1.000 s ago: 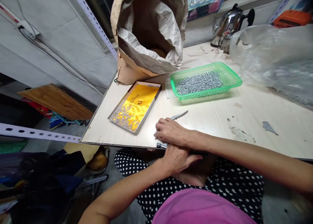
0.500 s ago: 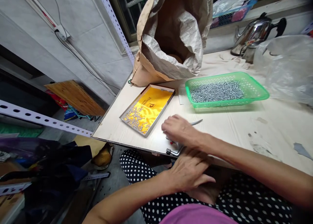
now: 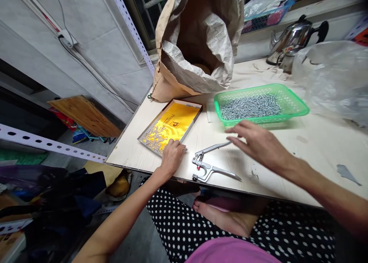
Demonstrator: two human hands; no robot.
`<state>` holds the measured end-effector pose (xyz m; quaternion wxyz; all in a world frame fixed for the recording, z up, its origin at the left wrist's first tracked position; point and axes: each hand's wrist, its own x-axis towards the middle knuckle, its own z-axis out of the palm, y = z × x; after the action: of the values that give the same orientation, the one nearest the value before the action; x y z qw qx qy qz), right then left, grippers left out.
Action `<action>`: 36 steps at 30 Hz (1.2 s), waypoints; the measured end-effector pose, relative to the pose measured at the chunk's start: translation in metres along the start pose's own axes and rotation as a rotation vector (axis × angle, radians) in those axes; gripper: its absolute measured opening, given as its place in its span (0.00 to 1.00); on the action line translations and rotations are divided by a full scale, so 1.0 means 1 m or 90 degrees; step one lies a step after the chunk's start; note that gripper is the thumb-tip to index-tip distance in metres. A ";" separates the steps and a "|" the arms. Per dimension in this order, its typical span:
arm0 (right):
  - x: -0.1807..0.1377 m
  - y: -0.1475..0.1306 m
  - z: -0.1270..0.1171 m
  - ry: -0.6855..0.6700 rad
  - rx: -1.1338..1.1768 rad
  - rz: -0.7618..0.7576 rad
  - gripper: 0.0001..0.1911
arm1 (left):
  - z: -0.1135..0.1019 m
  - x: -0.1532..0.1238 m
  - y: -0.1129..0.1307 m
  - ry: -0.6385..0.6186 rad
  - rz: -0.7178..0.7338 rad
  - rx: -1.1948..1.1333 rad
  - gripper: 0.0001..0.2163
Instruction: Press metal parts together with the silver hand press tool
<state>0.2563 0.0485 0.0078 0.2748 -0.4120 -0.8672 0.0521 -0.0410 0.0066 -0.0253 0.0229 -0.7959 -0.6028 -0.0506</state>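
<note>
My left hand (image 3: pixel 173 156) reaches over the near right edge of a shallow tray (image 3: pixel 188 132) with a yellow lining. Its fingers are curled together beside a heap of small metal pins (image 3: pixel 152 140); what they pinch, if anything, is hidden. My right hand (image 3: pixel 258 142) hovers in front of a green perforated basket (image 3: pixel 299 106), its fingers apart and nothing seen in them. Below its fingertips lies the upper handle of the snap-fastener pliers (image 3: pixel 208 167), which rest on the table with spread handles. Many short grey metal pieces (image 3: pixel 250 106) cover the basket's bottom.
A large open paper sack (image 3: pixel 172 79) stands at the back of the table (image 3: pixel 276 182). A metal kettle (image 3: pixel 296 37) and a clear plastic bag (image 3: pixel 330 79) are at the back right. A grey scrap (image 3: pixel 347 173) lies at right. The table's front edge runs above my knees.
My hands have parted from around the pliers, which now show fully. The left moved up and left to the tray; the right moved right and up towards the basket.
</note>
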 end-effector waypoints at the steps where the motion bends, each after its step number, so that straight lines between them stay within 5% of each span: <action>1: -0.013 -0.008 0.007 -0.015 0.032 -0.006 0.13 | 0.000 0.005 0.001 -0.020 0.015 0.022 0.11; 10: -0.082 -0.031 0.043 -0.129 0.111 0.046 0.13 | -0.010 0.014 0.012 -0.133 0.059 0.082 0.14; 21: -0.099 -0.044 0.054 -0.068 0.006 0.037 0.11 | -0.001 -0.009 0.016 -0.107 0.097 0.041 0.10; 29: -0.108 -0.041 0.066 -0.016 0.006 0.011 0.12 | -0.025 -0.006 -0.024 0.130 -0.046 -0.113 0.10; 36: -0.112 -0.041 0.074 0.043 0.022 0.004 0.13 | -0.019 0.001 -0.058 -0.018 -0.101 -0.075 0.10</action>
<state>0.2470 -0.0512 -0.0903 0.3105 -0.4117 -0.8551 0.0543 -0.0974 0.0220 -0.0079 -0.0364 -0.7463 -0.6602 -0.0766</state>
